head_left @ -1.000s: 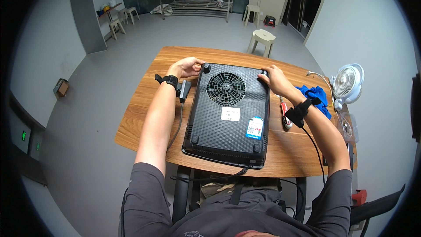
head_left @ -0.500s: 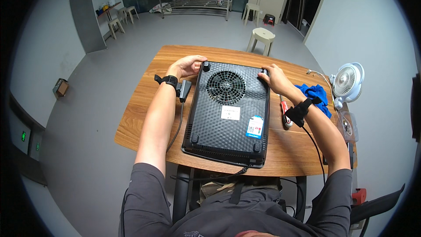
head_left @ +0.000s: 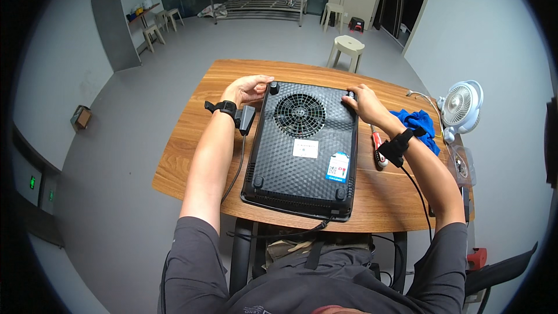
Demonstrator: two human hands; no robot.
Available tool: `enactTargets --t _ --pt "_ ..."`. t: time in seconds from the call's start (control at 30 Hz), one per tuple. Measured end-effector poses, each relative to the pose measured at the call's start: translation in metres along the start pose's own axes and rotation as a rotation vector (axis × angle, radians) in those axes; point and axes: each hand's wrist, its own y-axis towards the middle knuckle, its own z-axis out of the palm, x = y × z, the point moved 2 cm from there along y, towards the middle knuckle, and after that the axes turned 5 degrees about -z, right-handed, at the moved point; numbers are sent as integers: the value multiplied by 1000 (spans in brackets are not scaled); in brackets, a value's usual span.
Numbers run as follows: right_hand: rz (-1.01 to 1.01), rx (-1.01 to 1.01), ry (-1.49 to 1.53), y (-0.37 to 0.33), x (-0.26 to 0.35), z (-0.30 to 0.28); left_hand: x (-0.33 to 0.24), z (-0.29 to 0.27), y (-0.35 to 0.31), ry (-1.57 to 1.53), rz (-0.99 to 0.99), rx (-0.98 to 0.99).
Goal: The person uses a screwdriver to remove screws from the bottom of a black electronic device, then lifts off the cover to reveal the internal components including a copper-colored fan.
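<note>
A black induction cooker [head_left: 279, 168] lies with its underside up on the wooden table. Its round fan grille [head_left: 300, 115] faces upward at the far end, with rubber feet at the corners. My left hand [head_left: 251, 88] holds the cooker's far left corner, thumb at its edge and some fingers hidden behind it. At the far right corner, my right hand [head_left: 363, 103] is closed over the rim, the thumb lying on the underside. A power cord [head_left: 318, 228] leaves the near edge. Right of the cooker lies a red and white screwdriver [head_left: 379, 150], partly behind my right wrist strap.
A crumpled blue cloth [head_left: 419, 127] and a white fan [head_left: 461, 107] are at the table's right side, near a clear plastic container [head_left: 463, 166]. Cables run from both wrist straps. A stool [head_left: 349, 47] stands beyond the table's far edge.
</note>
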Motion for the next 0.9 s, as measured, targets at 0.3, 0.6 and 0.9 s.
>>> enactTargets --t 0.3,0.6,0.9 --pt "-8 -8 6 0 -1 1 -10 10 -9 199 -11 -57" --pt "-22 -16 0 -2 -1 2 -14 10 -11 328 -31 -154" --pt "-3 -15 7 -3 -4 7 -14 17 -17 353 30 -393"
